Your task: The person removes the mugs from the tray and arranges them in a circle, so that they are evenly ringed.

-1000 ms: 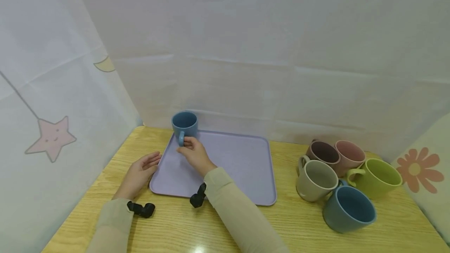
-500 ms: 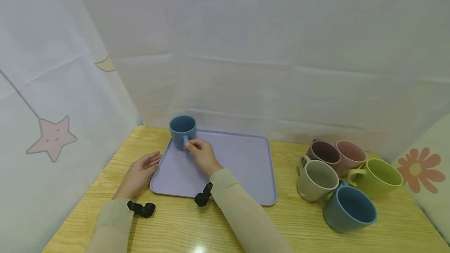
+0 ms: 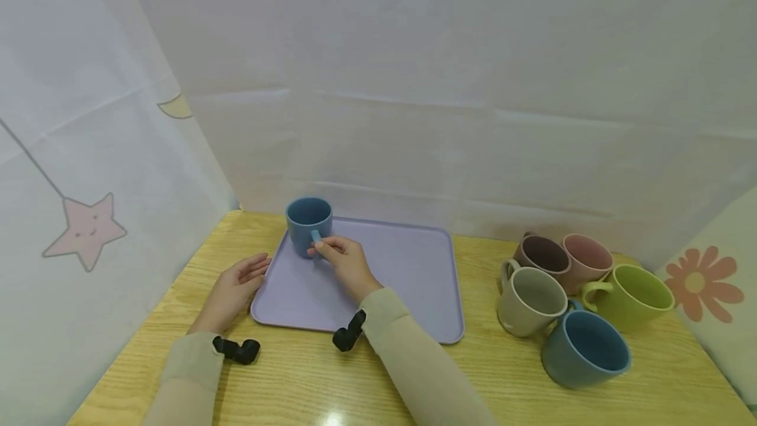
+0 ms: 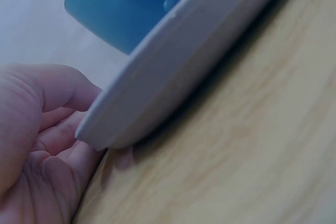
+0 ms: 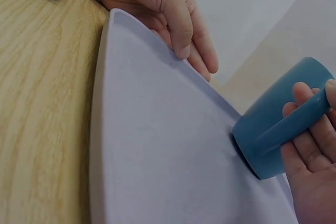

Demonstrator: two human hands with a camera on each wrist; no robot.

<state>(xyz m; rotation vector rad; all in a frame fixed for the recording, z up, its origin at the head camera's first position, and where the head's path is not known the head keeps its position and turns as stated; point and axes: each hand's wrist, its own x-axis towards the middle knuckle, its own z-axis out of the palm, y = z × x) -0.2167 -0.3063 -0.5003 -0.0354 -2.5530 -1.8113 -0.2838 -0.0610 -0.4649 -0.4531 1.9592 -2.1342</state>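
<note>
A blue mug (image 3: 303, 232) stands upright at the far left corner of a lilac tray (image 3: 390, 275). My right hand (image 3: 349, 265) holds the mug by its handle (image 5: 296, 119), fingers through the loop and thumb on top, as the right wrist view shows. My left hand (image 3: 233, 288) lies along the tray's left edge, its fingers loosely extended and touching the rim (image 4: 131, 77). In the left wrist view, the underside of those fingers is partly hidden by the tray.
At the right of the wooden table (image 3: 284, 380) several mugs stand close together: dark brown (image 3: 541, 255), pink (image 3: 588, 261), cream (image 3: 529, 304), yellow-green (image 3: 633, 298) and another blue mug (image 3: 582, 350). White cloth (image 3: 378, 150) hangs behind the table.
The blue mug has come down and nearer onto the tray's far left corner, carried by my right hand, whose grip on the handle has shifted. My left hand has stayed in place.
</note>
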